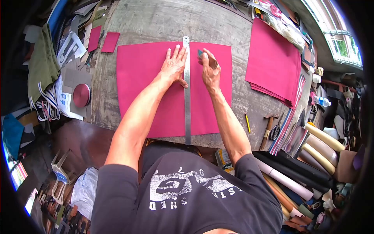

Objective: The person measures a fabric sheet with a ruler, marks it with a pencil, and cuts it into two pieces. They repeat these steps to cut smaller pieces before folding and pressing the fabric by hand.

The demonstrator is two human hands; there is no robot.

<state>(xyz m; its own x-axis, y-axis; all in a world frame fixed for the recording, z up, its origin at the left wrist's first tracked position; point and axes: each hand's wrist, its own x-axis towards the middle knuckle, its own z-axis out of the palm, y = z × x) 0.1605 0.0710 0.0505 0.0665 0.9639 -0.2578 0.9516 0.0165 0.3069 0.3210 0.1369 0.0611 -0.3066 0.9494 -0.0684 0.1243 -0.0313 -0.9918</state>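
A sheet of crimson fabric [152,105] lies flat on the worktable in front of me. A long steel ruler [187,113] runs up and down across it, right of the middle, its holed end past the far edge. My left hand [175,66] lies flat with spread fingers, pressing on the fabric and the ruler's left edge near the top. Just right of the ruler, my right hand [210,70] is closed in a pinch on a small teal piece [200,53], perhaps tailor's chalk. The fingers partly hide it.
Stacked crimson sheets [272,62] lie at the right. Nearer are a yellow pencil [247,123], a hammer [268,132], scissors [275,132] and striped webbing [286,124]. Two small crimson pieces [110,42] and a webbing roll [81,95] sit at the left. Material rolls [286,180] stand lower right.
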